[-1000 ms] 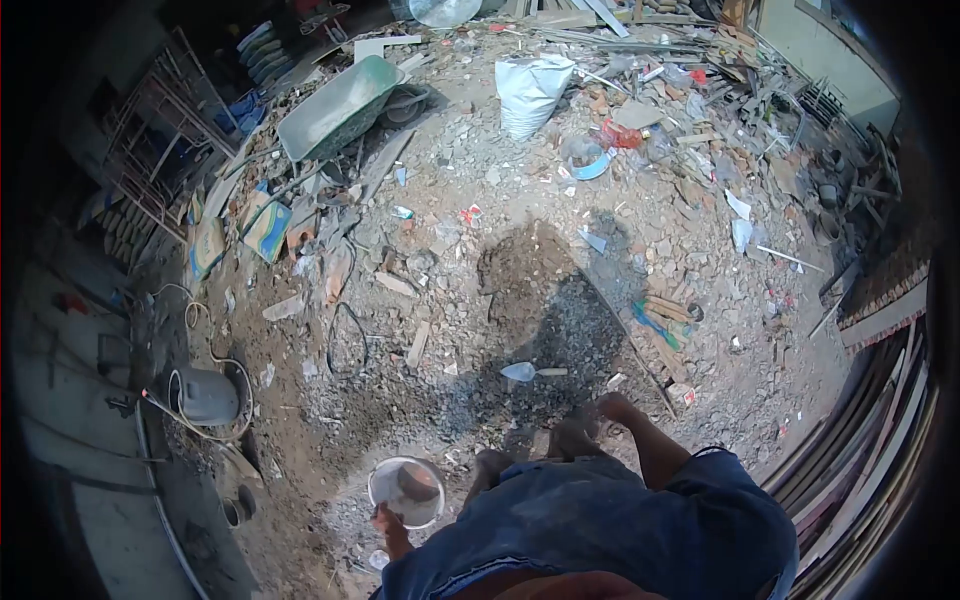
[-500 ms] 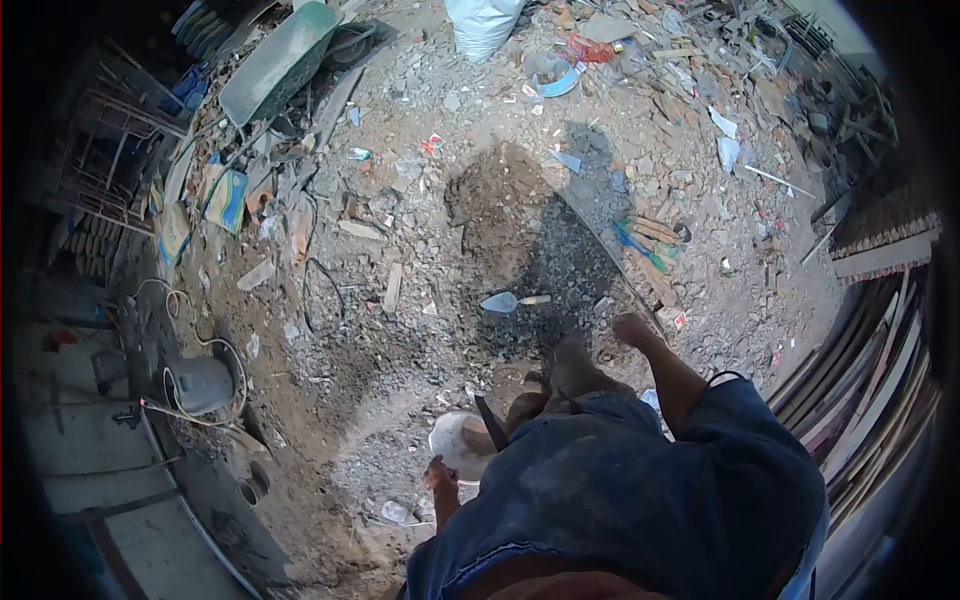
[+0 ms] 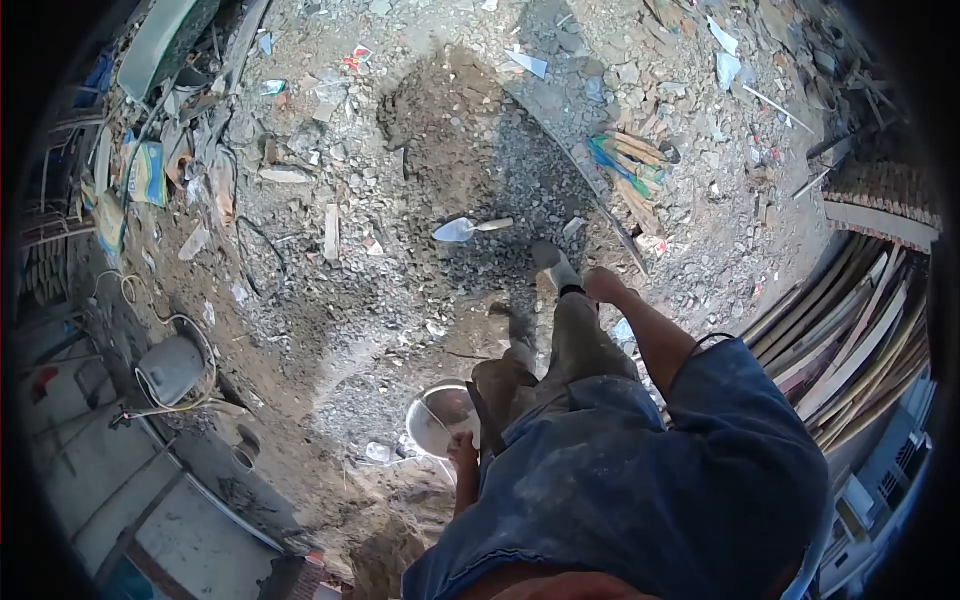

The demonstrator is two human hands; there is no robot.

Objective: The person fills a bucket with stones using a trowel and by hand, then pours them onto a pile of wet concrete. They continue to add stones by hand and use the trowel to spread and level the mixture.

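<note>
My left hand (image 3: 463, 452) is closed at the rim of a round pale bucket (image 3: 428, 432), on what looks like its thin wire handle. The bucket stands low beside my left leg. My right hand (image 3: 604, 287) hangs in front of my right leg, near the foot; its fingers are too small and dark to make out. A trowel (image 3: 456, 231) with a light handle lies on the rubble ahead, its blade pointing left, touched by neither hand. Beyond it is a patch of brown, damp-looking soil (image 3: 440, 130).
A wheelbarrow (image 3: 160, 45) is at the upper left. A grey container (image 3: 172, 370) with a hose around it stands at left. A long thin strip (image 3: 565, 150) and a bundle of sticks (image 3: 635, 165) lie ahead. Long boards (image 3: 840, 340) are stacked at right.
The view has shifted forward and right, so the trowel and soil appear higher and further left. My left hand now overlaps the bucket's right side instead of its left edge. More of my legs shows.
</note>
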